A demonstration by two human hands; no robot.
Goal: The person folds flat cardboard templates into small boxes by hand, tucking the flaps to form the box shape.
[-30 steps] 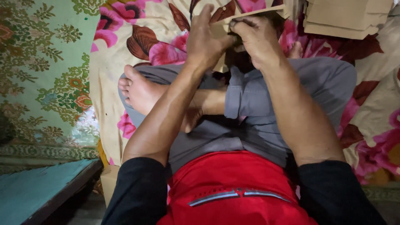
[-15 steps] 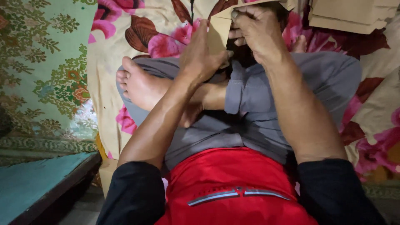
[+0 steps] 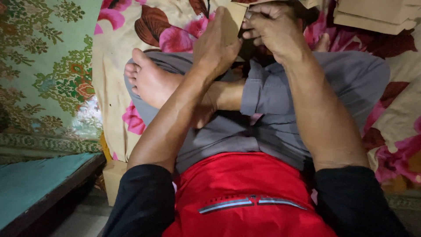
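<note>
Both arms were extended forward over the crossed legs toward 12 o'clock. The left hand (image 3: 218, 41) lay palm down, fingers together, pressed flat against a tan cardboard piece (image 3: 237, 17) at the top edge of view. The right hand (image 3: 272, 27), at 1 o'clock, was curled, fingertips pinching that cardboard's edge. A bare foot (image 3: 151, 81) rested at 9 o'clock on the floral bedsheet (image 3: 131, 26). Stacked cardboard (image 3: 372, 15) lay at 2 o'clock.
</note>
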